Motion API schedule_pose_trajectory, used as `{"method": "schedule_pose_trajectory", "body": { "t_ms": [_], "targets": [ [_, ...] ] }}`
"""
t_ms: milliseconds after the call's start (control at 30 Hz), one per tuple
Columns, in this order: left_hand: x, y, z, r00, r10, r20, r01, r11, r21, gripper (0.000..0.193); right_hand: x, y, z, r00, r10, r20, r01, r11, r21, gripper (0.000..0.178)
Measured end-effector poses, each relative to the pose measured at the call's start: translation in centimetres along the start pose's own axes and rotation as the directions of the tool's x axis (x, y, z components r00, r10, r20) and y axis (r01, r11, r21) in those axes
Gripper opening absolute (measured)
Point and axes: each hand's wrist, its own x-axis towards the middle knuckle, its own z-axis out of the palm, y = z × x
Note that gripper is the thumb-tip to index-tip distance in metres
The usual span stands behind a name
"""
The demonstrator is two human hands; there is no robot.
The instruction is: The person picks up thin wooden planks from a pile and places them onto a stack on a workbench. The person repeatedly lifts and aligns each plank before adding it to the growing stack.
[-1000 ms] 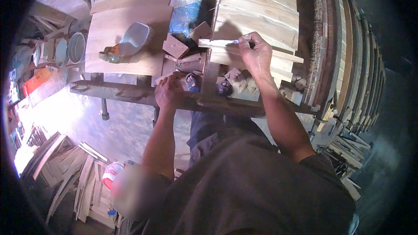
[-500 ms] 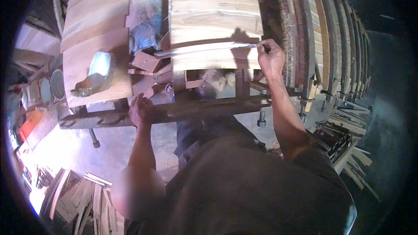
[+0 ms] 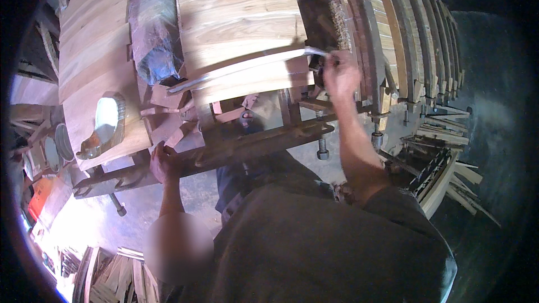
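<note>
My right hand pinches a thin, pale stick-like spreader, its tip at the right end of a raised wooden strip. A whitish streak runs along part of that strip's upper edge. The strip lies along the near side of a panel of pale wooden boards. My left hand is closed over a dark metal clamp bar at the near side. Left of it, on another board panel, rests a cut-open clear container with white stuff inside.
A plastic-wrapped bundle lies between the panels, with wood offcuts near it. Several upright clamp frames stand at right. Threaded bolts hang below the bar. Scrap wood is piled at lower left and on the right.
The whole view has shifted and tilted. My right hand has moved past the strip's right end with the spreader. My left hand stays on the clamp bar.
</note>
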Motion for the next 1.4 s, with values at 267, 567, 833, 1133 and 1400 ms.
{"method": "schedule_pose_trajectory", "body": {
  "t_ms": [267,567,833,1133,1400],
  "targets": [
    [0.4,-1.3,0.8,1.0,0.013,0.018,-0.013,0.999,0.045,0.029,-4.2,-10.8,1.2,0.972,-0.111,0.205,0.035,0.937,0.346,0.011],
    [0.2,-1.8,1.5,1.0,-0.025,0.013,0.025,0.999,-0.037,0.028,1.8,3.9,-0.1,0.99,0.139,0.029,-0.139,0.99,-0.01,0.011],
    [0.2,-2.6,2.2,0.995,0.063,-0.077,-0.064,0.998,-0.008,0.026,-4.8,-14.9,2.4,0.94,-0.268,0.212,0.195,0.93,0.313,0.012],
    [0.8,-1.8,1.3,0.997,0.067,-0.036,-0.067,0.998,0.0,0.026,-8.9,-25.6,7.6,0.85,-0.401,0.342,0.208,0.851,0.482,0.01],
    [0.2,-1.7,1.0,0.996,0.08,-0.049,-0.083,0.994,-0.065,0.026,-3.2,-9.5,2.6,0.99,-0.014,0.138,0.007,0.999,0.048,0.012]
  ]
}}
